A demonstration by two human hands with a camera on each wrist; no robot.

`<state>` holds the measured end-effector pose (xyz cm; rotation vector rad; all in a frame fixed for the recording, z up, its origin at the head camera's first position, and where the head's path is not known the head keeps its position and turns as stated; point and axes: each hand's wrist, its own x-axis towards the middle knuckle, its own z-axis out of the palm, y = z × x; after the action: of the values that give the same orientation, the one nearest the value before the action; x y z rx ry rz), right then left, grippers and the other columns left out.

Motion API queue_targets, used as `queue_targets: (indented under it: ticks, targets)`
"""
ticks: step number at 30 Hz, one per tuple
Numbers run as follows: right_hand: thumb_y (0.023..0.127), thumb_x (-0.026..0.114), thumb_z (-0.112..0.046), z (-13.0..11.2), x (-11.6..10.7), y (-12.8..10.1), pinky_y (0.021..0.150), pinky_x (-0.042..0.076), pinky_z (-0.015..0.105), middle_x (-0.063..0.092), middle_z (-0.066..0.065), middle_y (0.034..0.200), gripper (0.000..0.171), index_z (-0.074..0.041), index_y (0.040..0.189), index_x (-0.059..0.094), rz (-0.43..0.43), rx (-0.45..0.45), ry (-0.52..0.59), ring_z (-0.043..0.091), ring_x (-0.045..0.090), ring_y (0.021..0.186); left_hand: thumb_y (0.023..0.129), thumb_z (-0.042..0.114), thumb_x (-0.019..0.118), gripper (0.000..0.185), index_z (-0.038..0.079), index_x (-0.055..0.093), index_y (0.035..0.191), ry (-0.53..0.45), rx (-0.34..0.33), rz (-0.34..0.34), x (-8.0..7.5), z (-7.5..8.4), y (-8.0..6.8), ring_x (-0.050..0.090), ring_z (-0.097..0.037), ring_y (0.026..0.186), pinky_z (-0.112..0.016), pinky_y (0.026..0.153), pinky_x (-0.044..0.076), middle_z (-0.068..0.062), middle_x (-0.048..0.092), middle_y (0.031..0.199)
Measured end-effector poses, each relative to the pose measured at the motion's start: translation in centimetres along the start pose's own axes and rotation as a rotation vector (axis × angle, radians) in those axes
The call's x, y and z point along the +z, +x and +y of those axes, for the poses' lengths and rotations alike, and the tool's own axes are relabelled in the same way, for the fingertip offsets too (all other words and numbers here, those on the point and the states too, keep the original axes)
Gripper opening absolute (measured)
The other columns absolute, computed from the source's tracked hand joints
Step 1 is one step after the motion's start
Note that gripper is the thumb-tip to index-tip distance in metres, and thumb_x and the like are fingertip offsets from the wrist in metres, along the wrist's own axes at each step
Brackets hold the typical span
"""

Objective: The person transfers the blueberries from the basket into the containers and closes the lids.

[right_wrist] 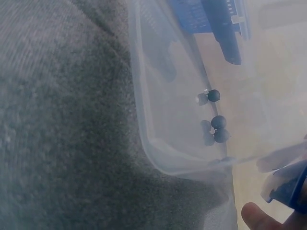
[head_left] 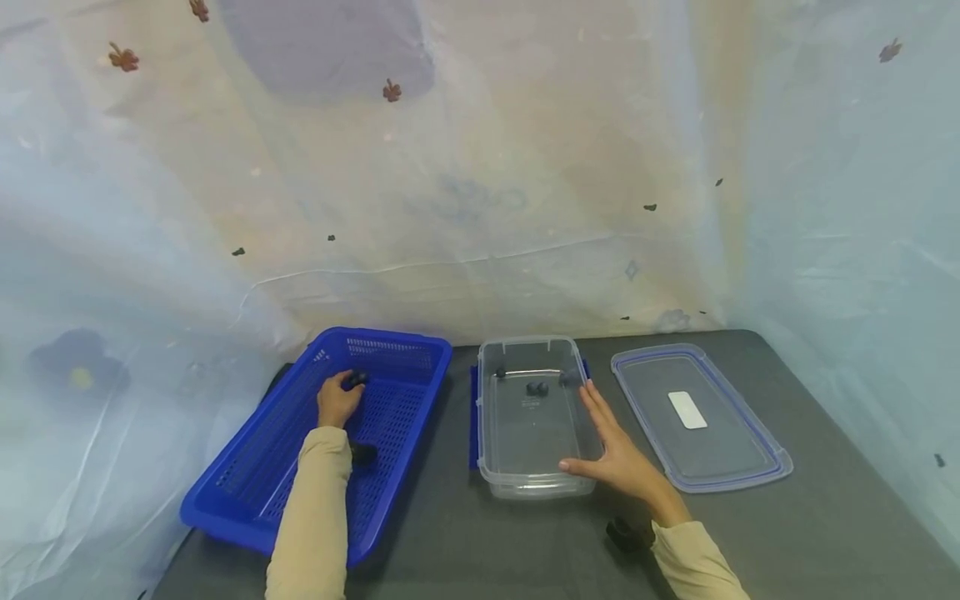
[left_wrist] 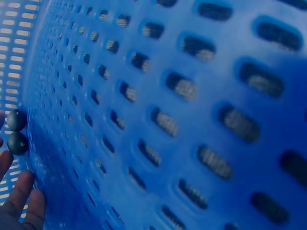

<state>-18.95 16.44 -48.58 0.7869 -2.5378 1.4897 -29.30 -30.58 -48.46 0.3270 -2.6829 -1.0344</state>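
In the head view my left hand [head_left: 339, 402] reaches into a blue plastic basket [head_left: 431, 417]. Two small dark round balls [head_left: 353, 380] sit between its thumb and fingertips. The left wrist view shows these balls [left_wrist: 17, 132] touching one another, with two lower fingers [left_wrist: 21, 189] extended beside them. My right hand [head_left: 618, 454] is spread along the right side of a clear plastic box [head_left: 517, 450], fingers straight at its rim. Several similar dark balls [head_left: 537, 389] lie inside the box; the right wrist view shows some of them [right_wrist: 218, 122] through its wall.
A clear lid [head_left: 720, 454] with a blue seal and white label lies right of the box. Grey cloth [head_left: 442, 533] covers the table. Behind it hangs a patterned plastic sheet [head_left: 487, 200]. A blue clip flap [head_left: 474, 417] extends from the box's left side.
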Motion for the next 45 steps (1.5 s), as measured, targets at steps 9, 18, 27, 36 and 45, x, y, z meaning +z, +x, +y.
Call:
queue_targets:
  ticks: [9,18,27,36,45]
  targets:
    - [0.072,0.085,-0.028,-0.1,0.0,0.0,0.101,0.022,0.070,0.001,0.020,0.160,0.113,-0.008,0.156,0.012,0.003,-0.010,-0.011,0.048,0.008,0.141,0.087,0.006,0.063,0.039,-0.015,0.058,0.120,-0.003,-0.007,0.002,-0.4,0.2,-0.1,0.042,-0.048,0.123,-0.052,0.109,0.022,-0.033,0.054,0.125]
    - [0.074,0.084,-0.029,-0.2,0.3,-0.2,0.101,0.021,0.070,0.000,0.017,0.160,0.112,-0.012,0.156,0.010,-0.007,-0.006,0.016,0.046,0.008,0.141,0.080,-0.005,0.066,0.027,-0.014,0.062,0.105,-0.041,-0.070,0.087,-0.1,0.1,-0.6,0.050,-0.046,0.109,-0.053,0.105,0.026,-0.031,0.061,0.104]
    - [0.073,0.084,-0.030,-0.2,0.4,0.0,0.101,0.023,0.070,0.001,0.017,0.160,0.112,-0.012,0.156,0.010,-0.006,-0.009,0.007,0.046,0.010,0.141,0.079,-0.004,0.071,0.024,-0.014,0.062,0.099,-0.025,-0.062,0.131,0.3,-0.6,-0.8,0.051,-0.047,0.103,-0.053,0.102,0.029,-0.030,0.061,0.097]
    - [0.073,0.084,-0.031,0.0,0.4,0.0,0.100,0.024,0.070,0.002,0.019,0.160,0.113,-0.010,0.156,0.011,-0.002,-0.019,-0.015,0.048,0.011,0.140,0.084,0.001,0.070,0.022,-0.012,0.061,0.101,-0.053,-0.109,0.116,0.4,-0.6,-0.8,0.048,-0.048,0.109,-0.054,0.103,0.028,-0.031,0.061,0.102]
    - [0.071,0.085,-0.027,0.0,0.1,0.0,0.101,0.023,0.069,0.001,0.020,0.159,0.114,-0.007,0.156,0.011,0.004,-0.027,-0.022,0.048,0.009,0.141,0.086,0.007,0.071,0.026,-0.010,0.064,0.104,-0.110,-0.062,0.131,-0.4,0.8,0.1,0.057,-0.041,0.100,-0.051,0.097,0.037,-0.027,0.064,0.101]
